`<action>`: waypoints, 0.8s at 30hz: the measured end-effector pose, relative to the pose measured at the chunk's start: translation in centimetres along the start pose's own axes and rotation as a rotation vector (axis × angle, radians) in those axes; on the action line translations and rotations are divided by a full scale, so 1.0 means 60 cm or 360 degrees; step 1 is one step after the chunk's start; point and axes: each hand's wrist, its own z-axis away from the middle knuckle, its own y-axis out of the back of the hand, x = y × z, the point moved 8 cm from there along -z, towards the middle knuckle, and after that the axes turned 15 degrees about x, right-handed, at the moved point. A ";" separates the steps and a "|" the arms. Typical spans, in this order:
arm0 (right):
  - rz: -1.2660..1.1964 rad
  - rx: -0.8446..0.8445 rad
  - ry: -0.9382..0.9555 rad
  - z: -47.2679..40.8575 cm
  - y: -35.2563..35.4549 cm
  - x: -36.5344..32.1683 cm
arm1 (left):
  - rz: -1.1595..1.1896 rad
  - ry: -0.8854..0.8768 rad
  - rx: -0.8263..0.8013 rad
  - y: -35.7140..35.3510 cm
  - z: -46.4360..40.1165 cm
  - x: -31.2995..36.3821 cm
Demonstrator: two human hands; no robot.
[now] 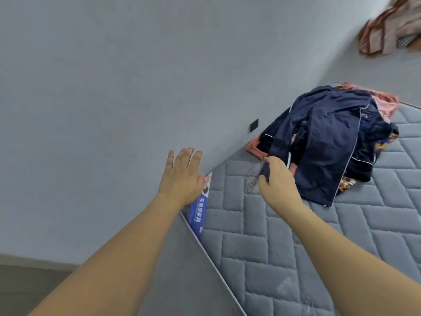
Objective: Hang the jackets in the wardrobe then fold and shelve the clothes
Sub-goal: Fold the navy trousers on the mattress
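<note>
Fingers (pixel 265 176) on navy jacket (pixel 323 142)

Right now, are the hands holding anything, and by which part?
The right hand grips the navy jacket by its near lower edge, possibly a sleeve end. The left hand is spread and holds nothing.

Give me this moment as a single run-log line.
left hand: open, above mattress edge | right hand: grips navy jacket sleeve | jacket: on clothes pile, on mattress | hanging: not yet done
</note>
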 end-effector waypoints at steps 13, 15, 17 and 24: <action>0.0670 0.0064 -0.0602 -0.170 -0.153 0.530 | 0.0469 -0.0291 -0.0803 -0.585 -0.287 0.292; 0.0787 -0.0068 -0.0670 -0.167 -0.205 0.623 | 0.0471 -0.0427 -0.0867 -0.686 -0.297 0.356; 0.0881 -0.0240 -0.0724 -0.157 -0.261 0.713 | 0.0423 -0.0589 -0.0889 -0.779 -0.301 0.417; 0.1184 -0.0437 -0.0498 -0.097 -0.401 0.904 | 0.0319 -0.0659 -0.0544 -1.001 -0.252 0.469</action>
